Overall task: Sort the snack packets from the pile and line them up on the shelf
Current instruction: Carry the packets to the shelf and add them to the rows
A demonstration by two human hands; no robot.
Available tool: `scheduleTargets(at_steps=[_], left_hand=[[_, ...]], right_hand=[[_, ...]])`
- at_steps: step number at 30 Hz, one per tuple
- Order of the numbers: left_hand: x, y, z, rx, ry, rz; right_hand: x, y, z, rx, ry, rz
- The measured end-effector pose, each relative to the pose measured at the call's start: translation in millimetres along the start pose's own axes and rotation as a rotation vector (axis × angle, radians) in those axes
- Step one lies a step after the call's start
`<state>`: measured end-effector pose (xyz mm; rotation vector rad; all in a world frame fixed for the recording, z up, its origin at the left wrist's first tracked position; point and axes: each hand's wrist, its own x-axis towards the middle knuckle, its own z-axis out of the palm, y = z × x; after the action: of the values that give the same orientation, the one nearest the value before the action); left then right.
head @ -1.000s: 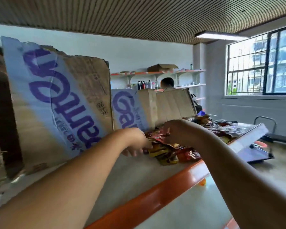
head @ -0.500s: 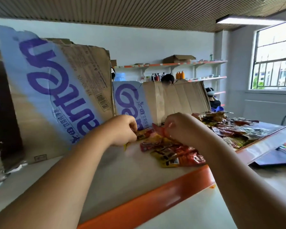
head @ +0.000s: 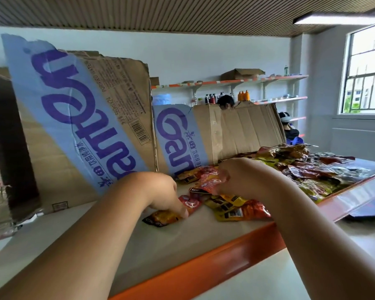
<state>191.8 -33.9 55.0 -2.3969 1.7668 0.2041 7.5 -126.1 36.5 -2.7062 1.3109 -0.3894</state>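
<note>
A pile of snack packets (head: 305, 167) in red, yellow and brown covers the right part of the grey shelf (head: 165, 241). My left hand (head: 160, 192) reaches down to a small orange-brown packet (head: 160, 218) lying apart from the pile, with its fingertips on the packet's right end. My right hand (head: 234, 176) is over the near end of the pile, fingers curled and pinching a red packet (head: 210, 180). More yellow and red packets (head: 236, 210) lie just in front of that hand.
Flattened cardboard with blue printed lettering (head: 85, 126) leans along the back of the shelf. The shelf has an orange front rail (head: 204, 269). A person's head (head: 225, 101) shows behind the cardboard. Wall shelves with bottles (head: 243, 96) and a window (head: 366, 79) are beyond.
My left hand has dropped from near the cardboard down to the shelf surface, onto the orange-brown packet. My right hand stays at the pile's near end, holding red packaging.
</note>
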Motion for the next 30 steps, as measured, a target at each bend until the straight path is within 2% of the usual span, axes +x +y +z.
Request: scheduleTargets(at_steps=[4,11,16,21,23,26,30], left_hand=[[6.3,5.0,5.3,-0.019,0.023,0.053],[8.9,2.2,7.6,-0.087,0.065,0.094],[4.6,-3.4,4.1,-0.053,0.041,0.066],[-1.1,-9.5,0.9,-0.043,-0.003,0.003],[-4.6,-9.5,-1.9,-0.028,-0.034,0.001],[-8.3,-11.0,-4.9,-0.008,-0.062,0.008],[-12.3,-17.8,0.8,-0.027,-0.072,0.015]], right_hand=[[-5.1,-8.1,-1.0,-0.081,-0.034,-0.015],[-2.3,-11.5,3.3,-0.09,-0.029,-0.009],[-0.4,-12.8,5.4,0.017,0.136,-0.006],[6.8,-11.6,-1.6,0.006,0.269,0.058],[9.2,-11.7,-3.6,0.024,0.211,0.057],[7.3,-20.1,-3.5,0.007,-0.013,0.093],[-7.9,-25.3,-0.1,-0.26,-0.128,-0.035]])
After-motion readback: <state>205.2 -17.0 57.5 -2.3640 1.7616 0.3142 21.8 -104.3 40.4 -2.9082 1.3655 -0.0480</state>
